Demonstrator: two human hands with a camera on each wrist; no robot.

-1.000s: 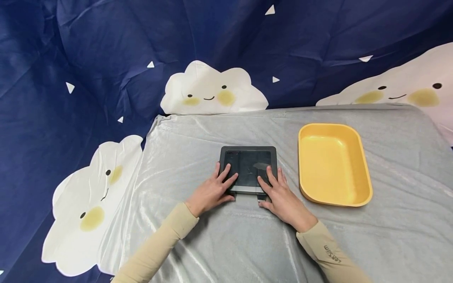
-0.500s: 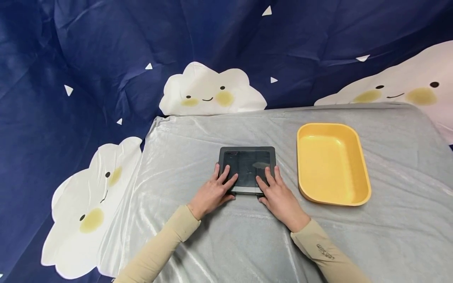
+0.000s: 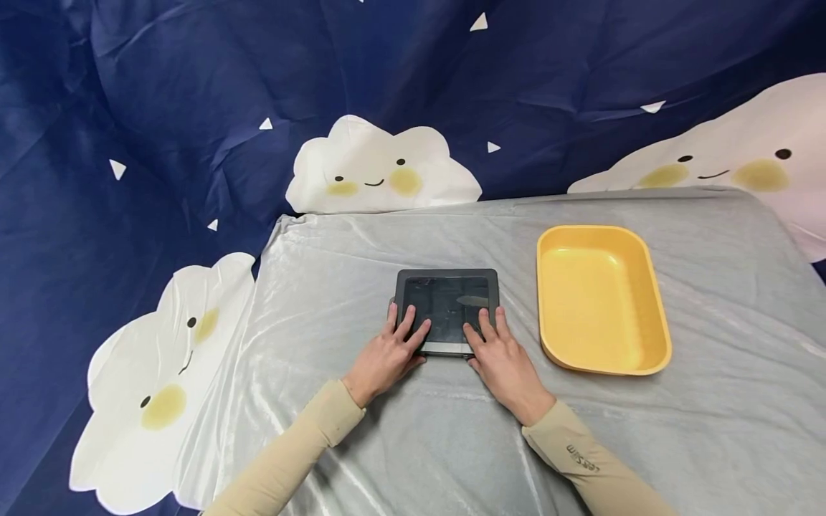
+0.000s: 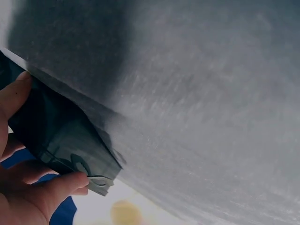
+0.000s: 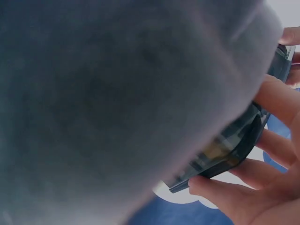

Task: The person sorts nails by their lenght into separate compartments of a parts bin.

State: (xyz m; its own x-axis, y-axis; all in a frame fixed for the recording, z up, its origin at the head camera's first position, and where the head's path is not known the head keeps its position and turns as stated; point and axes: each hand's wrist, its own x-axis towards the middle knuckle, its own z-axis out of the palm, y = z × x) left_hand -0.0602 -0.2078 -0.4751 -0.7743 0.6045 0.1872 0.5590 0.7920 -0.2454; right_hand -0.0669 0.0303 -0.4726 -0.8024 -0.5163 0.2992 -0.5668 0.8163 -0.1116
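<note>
A flat black rectangular case with a dark glossy panel and a pale strip along its near edge lies on the grey cloth. My left hand holds its near left corner, fingers spread on top and thumb at the near edge. On the opposite corner, my right hand does likewise. The left wrist view shows the left thumb against the dark side of the case. In the right wrist view the case looks partly see-through, with right-hand fingers along it; grey blur covers much of this view.
A yellow rectangular tray stands to the right of the case. Wrinkled grey cloth covers the table. A dark blue curtain with smiling clouds and small white triangles hangs behind and on the left.
The right hand shifts slightly left and its thumb draws in to the case's near edge. A small dark tab beside that thumb no longer shows. The left hand stays nearly the same.
</note>
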